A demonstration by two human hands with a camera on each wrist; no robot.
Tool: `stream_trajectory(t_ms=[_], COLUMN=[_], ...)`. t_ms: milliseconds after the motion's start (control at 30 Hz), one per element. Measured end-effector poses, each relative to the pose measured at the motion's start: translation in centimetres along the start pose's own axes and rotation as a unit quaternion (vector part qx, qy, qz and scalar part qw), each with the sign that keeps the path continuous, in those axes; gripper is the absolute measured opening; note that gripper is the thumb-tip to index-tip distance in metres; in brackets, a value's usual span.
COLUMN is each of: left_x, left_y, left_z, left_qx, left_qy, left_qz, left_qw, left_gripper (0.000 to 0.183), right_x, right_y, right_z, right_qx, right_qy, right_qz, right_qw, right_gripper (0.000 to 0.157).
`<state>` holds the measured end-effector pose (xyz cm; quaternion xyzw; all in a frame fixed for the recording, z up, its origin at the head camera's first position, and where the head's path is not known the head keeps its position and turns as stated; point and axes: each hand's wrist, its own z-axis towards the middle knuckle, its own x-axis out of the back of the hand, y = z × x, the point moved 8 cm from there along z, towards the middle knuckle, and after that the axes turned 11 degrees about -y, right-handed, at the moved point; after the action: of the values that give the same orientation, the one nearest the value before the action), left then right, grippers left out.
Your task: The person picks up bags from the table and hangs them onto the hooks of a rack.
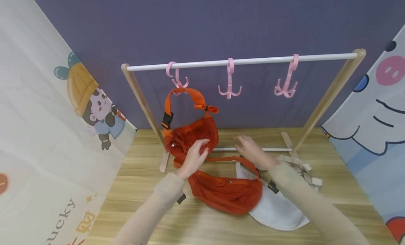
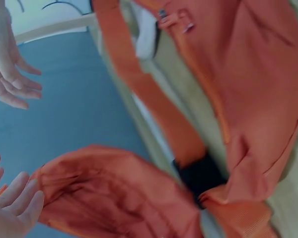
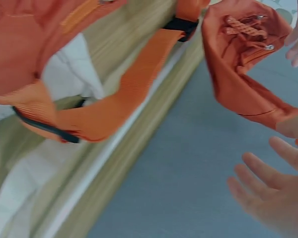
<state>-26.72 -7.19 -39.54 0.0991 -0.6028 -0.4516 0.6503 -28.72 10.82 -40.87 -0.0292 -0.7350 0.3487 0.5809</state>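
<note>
A red-orange waist bag (image 1: 205, 130) hangs by its orange strap (image 1: 167, 104) from the left pink hook (image 1: 179, 81); a black buckle (image 1: 167, 120) sits on that strap. My left hand (image 1: 193, 159) is by the bag's lower part, fingers spread and relaxed, gripping nothing. To the right, my right hand (image 1: 253, 152) hovers with loosely extended fingers, empty. Below both hands a second red-orange waist bag (image 1: 226, 194) lies on the wooden table, its strap (image 3: 134, 82) running along the back. In the left wrist view, the left hand (image 2: 15, 208) overlaps the hanging bag (image 2: 114, 188).
A rack with a white rail (image 1: 259, 60) holds a middle pink hook (image 1: 230, 81) and a right pink hook (image 1: 287, 79). A white fabric item (image 1: 280, 210) lies partly under the second bag, with pale straps (image 1: 305, 169) behind the right forearm. Printed cloths hang at both sides.
</note>
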Motion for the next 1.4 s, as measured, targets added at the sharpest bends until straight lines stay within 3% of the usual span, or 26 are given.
stream_trajectory(t_ms=[200, 400, 600, 867, 1033, 1400], left_x=[-2.6, -4.7, -6.1, -7.8, -8.5, -10.4], left_y=[-1.2, -2.8, -4.0, -4.6, -4.9, -6.1], left_z=[-0.1, -0.2, -0.1, -0.1, 0.1, 0.4], left_qx=[0.018, 0.052, 0.057, 0.058, 0.061, 0.101], left_qy=[-0.065, -0.129, -0.145, -0.170, -0.184, -0.219], left_qz=[0.013, 0.005, 0.013, 0.030, 0.040, 0.066], left_qw=[0.9976, 0.9903, 0.9878, 0.9832, 0.9803, 0.9683], left_gripper=[0.029, 0.028, 0.025, 0.025, 0.026, 0.036], right_x=[-1.5, -2.8, -3.5, -4.9, -5.6, -6.3], right_y=[1.8, 3.7, 4.9, 6.5, 7.1, 7.1], right_z=[-0.1, -0.2, -0.5, -0.5, -0.4, -0.1], right_qx=[-0.007, 0.002, 0.015, -0.018, -0.012, 0.007], right_qy=[-0.021, -0.007, 0.008, -0.025, -0.021, -0.011], right_qz=[-0.004, -0.019, -0.044, -0.044, -0.046, -0.019], right_qw=[1.000, 1.000, 0.999, 0.999, 0.999, 1.000], right_gripper=[0.037, 0.031, 0.029, 0.031, 0.030, 0.022])
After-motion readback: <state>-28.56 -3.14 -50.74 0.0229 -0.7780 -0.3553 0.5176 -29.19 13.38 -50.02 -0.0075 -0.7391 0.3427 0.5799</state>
